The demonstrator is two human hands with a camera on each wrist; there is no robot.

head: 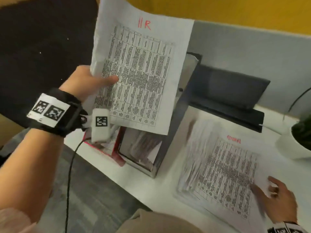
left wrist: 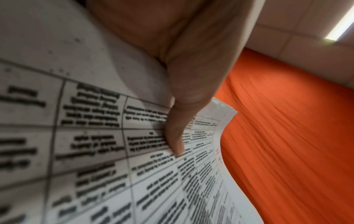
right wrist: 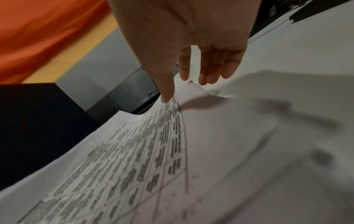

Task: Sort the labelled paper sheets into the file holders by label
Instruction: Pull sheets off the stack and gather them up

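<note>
My left hand pinches a printed sheet with "HR" written in red at its top, thumb on the printed face, and holds it upright above the file holders. In the left wrist view the thumb presses on that sheet. A red file holder and a grey file holder stand side by side on the white desk, both with papers inside. My right hand hovers with relaxed fingers over the near corner of a loose stack of sheets whose top sheet bears a red label. The right wrist view shows the fingers spread above that stack.
A closed dark laptop lies behind the stack against a grey partition. A white pot with a plant stands at the right edge. A black cable hangs from my left wrist past the desk's near edge.
</note>
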